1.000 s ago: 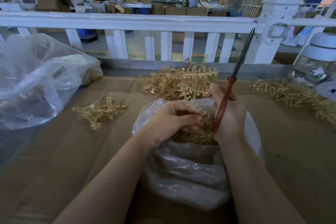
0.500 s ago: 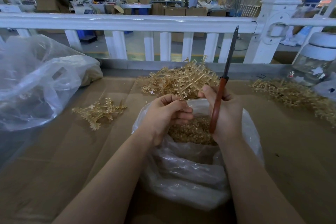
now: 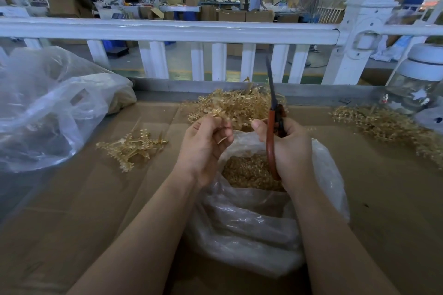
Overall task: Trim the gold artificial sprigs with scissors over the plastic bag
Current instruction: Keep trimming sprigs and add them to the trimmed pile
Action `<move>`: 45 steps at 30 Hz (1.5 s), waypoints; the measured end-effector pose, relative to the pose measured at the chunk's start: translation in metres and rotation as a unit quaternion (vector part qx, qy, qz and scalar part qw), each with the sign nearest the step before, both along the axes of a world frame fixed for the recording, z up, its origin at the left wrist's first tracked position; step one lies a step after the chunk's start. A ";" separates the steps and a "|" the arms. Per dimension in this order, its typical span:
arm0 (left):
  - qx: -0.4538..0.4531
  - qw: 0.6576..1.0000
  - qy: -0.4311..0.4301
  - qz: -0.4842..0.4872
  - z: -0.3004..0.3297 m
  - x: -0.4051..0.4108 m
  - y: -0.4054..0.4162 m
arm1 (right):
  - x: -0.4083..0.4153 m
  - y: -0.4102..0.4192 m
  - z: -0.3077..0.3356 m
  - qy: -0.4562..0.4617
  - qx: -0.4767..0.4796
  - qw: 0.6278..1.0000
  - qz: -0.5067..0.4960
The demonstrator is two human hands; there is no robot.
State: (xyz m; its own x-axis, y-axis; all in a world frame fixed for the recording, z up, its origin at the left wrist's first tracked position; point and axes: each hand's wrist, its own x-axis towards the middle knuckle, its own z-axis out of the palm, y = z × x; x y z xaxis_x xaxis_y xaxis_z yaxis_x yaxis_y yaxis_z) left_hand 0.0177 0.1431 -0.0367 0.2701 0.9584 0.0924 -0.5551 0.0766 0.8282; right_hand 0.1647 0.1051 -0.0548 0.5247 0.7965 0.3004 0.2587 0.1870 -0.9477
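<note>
The left hand [image 3: 203, 148] pinched a gold sprig [image 3: 221, 112] by its stem, fingers curled around it, holding it above the far rim of the open plastic bag [image 3: 251, 223]. The right hand [image 3: 291, 151] grasped the red-handled scissors [image 3: 273, 124], fingers wrapped round the handles, the dark blades together and pointing up toward the white railing [image 3: 167, 31]. Both hands hovered over the bag, which stood on the cardboard-covered table [image 3: 72, 235] and held a heap of gold trimmings [image 3: 247, 171]. A pile of gold sprigs [image 3: 242, 103] lay just behind the hands. A small cluster of sprigs [image 3: 130, 147] lay to the left, and another spread of sprigs [image 3: 388, 127] lay to the right, near a glass jar [image 3: 417, 79]. A large crumpled clear bag [image 3: 48, 108] sat at the far left
</note>
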 end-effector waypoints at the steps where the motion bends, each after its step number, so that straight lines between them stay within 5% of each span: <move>1: 0.005 1.000 0.000 0.009 0.000 0.000 0.000 | 0.001 0.000 -0.001 -0.027 -0.010 1.000 0.001; 9: 0.059 0.996 0.026 0.070 0.001 -0.002 -0.001 | 0.002 -0.003 -0.006 -0.221 -0.103 0.968 0.061; 19: 0.102 0.990 0.063 0.072 -0.004 -0.006 0.006 | 0.005 -0.006 -0.009 -0.297 -0.104 0.947 0.067; 45: 0.146 0.974 0.137 0.107 -0.006 -0.007 0.010 | 0.003 -0.008 -0.006 -0.327 -0.099 0.939 0.044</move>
